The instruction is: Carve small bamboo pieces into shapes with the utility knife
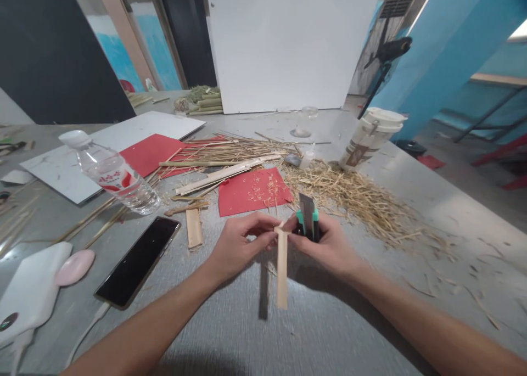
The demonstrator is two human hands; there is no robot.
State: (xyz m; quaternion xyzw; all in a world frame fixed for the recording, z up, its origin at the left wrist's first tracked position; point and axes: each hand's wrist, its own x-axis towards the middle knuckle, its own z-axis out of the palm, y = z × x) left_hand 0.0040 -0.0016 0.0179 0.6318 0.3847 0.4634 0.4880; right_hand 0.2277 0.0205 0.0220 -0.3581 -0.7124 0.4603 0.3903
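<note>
Head view: the left hand (242,245) pinches a pale strip (282,277) toward the tabletop's (325,332) near edge; the right hand (332,247) clasps a cutter (307,218). Apparently mid-trimming; another stroke needs steady support.

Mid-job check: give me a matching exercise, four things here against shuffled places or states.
1. Thin pale wooden strip
2. Teal-and-black utility knife
3. Black rectangular phone
4. Loose yellow-brown straw pile

A. Attached to a white cable
B. Beside the white-lidded cylindrical container
C. Between left hand and right hand
D. Gripped, blade bared

1-C; 2-D; 3-A; 4-B
</note>
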